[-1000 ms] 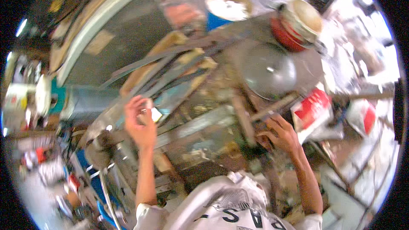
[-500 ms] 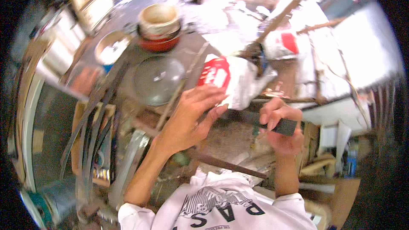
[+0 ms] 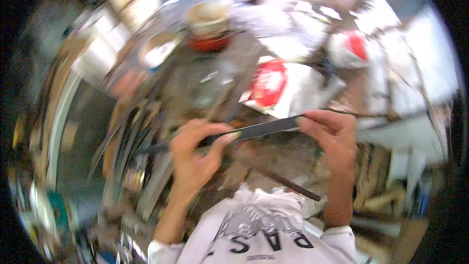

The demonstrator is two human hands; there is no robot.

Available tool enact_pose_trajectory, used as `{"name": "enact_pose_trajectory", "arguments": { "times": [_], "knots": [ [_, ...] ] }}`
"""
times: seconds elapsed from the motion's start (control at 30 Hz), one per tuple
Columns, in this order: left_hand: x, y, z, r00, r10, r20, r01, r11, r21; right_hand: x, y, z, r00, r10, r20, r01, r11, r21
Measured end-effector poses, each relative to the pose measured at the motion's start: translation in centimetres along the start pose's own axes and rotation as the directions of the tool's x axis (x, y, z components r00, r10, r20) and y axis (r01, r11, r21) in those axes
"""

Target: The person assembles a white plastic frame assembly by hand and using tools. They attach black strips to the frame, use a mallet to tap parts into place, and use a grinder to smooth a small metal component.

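Head view: a dark strip (image 3: 268, 129) stretches between the left hand (image 3: 195, 149) and the right hand (image 3: 336, 134), each grip pinching it — even tension and no twist should steady it — on the near side of a red-and-white bag (image 3: 273, 88).

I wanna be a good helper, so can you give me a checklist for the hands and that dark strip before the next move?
1. Left hand gripping the dark strip: ok, thumb and finger pinch it.
2. Right hand gripping it too: ok, at the right end.
3. Strip free of cracks: cannot tell, the picture is too blurry.
4. Space just beyond the strip clear: not ok, a red-and-white bag lies there.
5. Stacked pots upright: ok, farther back.
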State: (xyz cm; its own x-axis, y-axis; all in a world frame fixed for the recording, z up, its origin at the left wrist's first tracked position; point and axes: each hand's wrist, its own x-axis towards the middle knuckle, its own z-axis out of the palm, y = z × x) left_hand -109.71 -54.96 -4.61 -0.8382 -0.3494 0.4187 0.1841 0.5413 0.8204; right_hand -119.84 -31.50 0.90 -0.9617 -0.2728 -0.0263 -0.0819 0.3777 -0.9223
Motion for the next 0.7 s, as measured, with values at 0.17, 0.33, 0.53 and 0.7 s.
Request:
{"name": "enact_pose_trajectory", "arguments": {
  "times": [0.17,0.33,0.53,0.7],
  "knots": [
    [-5.9,-7.1,-2.7,0.972,-0.183,-0.147,0.183,0.983,-0.013,0.7,6.6,4.7,0.993,-0.102,0.058,0.110,0.981,-0.162],
    [-13.9,-14.7,-7.9,0.779,-0.385,-0.495,0.490,0.867,0.096,-5.0,16.7,1.1,0.932,-0.247,0.266,0.332,0.876,-0.350],
    [-20.2,-18.3,-9.4,0.748,-0.411,-0.520,0.598,0.757,0.262,-14.7,31.5,-3.0,0.902,0.356,0.245,-0.290,0.919,-0.268],
    [-17.2,-21.0,-12.9,0.886,-0.440,-0.146,0.461,0.808,0.367,-12.0,20.6,-3.6,0.736,0.647,0.197,-0.354,0.617,-0.703]
  ]
}}
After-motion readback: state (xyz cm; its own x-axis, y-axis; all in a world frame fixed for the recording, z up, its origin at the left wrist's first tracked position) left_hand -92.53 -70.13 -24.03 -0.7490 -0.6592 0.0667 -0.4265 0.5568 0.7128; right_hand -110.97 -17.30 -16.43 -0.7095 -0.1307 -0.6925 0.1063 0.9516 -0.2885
